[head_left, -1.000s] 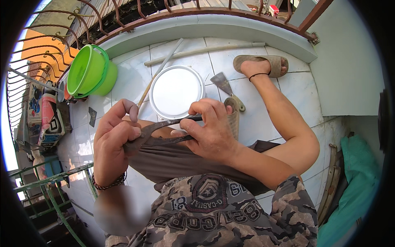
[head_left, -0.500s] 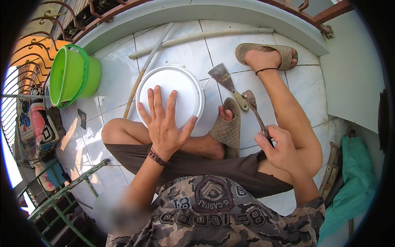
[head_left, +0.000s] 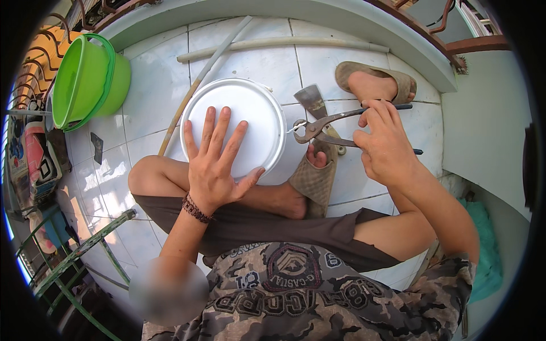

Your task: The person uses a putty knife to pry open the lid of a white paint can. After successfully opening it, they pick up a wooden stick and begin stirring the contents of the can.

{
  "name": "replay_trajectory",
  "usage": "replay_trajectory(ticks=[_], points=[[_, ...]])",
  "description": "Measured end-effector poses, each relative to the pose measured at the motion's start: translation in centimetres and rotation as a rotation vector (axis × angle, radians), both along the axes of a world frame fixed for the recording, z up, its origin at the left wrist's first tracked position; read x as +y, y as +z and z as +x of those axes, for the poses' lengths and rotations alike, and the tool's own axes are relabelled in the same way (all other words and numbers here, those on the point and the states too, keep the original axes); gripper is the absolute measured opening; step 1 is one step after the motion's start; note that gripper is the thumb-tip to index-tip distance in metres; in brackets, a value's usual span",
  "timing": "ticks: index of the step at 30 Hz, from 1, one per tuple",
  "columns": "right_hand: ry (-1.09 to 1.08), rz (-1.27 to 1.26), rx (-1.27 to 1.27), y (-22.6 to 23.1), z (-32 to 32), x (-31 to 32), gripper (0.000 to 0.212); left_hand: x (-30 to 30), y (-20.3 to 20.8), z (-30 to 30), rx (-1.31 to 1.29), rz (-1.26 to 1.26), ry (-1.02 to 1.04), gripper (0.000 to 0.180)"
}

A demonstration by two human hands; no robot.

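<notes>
My left hand [head_left: 213, 165] lies flat with fingers spread on a round white lid [head_left: 256, 105], which appears to cap a bucket standing between my legs. In my right hand [head_left: 389, 145] is a pair of pincers [head_left: 327, 120], the handles spread apart and the rusty jaws parted. Those jaws are at a thin white strip [head_left: 296, 128] that sticks out from the lid's right rim; whether they bite on it I cannot tell. Under the pincers, a putty knife [head_left: 311, 98] with a broad metal blade rests on the tiles, its handle partly covered.
A bright green bucket [head_left: 120, 85] lies tipped at the far left. Behind the lid, a stick [head_left: 207, 74] crosses a pale pipe [head_left: 284, 42]. My slippered feet flank the tools. Also around me are a dark flat piece [head_left: 97, 148], a green metal frame [head_left: 102, 236] and green cloth [head_left: 482, 250].
My right hand has moved forward, bringing the pincers from beside my knee to the lid's right rim; their handles now spread. My left hand stays flat on the lid.
</notes>
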State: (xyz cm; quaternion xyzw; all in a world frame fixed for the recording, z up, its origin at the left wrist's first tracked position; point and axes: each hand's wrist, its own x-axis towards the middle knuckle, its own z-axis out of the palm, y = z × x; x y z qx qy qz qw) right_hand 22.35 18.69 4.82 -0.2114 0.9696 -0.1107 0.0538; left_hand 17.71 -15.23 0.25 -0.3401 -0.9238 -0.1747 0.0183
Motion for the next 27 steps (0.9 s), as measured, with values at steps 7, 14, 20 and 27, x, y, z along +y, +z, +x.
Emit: replay_trajectory(ticks=[7, 14, 20, 27], points=[[0.083, 0.088, 0.091, 0.8, -1.3, -1.0, 0.015, 0.0, -0.1, -0.2, -0.029, 0.025, 0.017, 0.075], [0.189, 0.358, 0.118, 3.2, -2.2, -2.0, 0.006, 0.2, -0.3, -0.2, -0.017, 0.047, 0.027, 0.075], [0.236, 0.431, 0.235, 3.9, -3.2, -2.6, 0.012, 1.7, 0.0, -0.9, -0.075, 0.048, 0.144, 0.069], [-0.023, 0.633, -0.204, 4.9, -2.4, -5.2, 0.012, 7.4, -3.3, -7.0, 0.193, 0.093, 0.141, 0.048]])
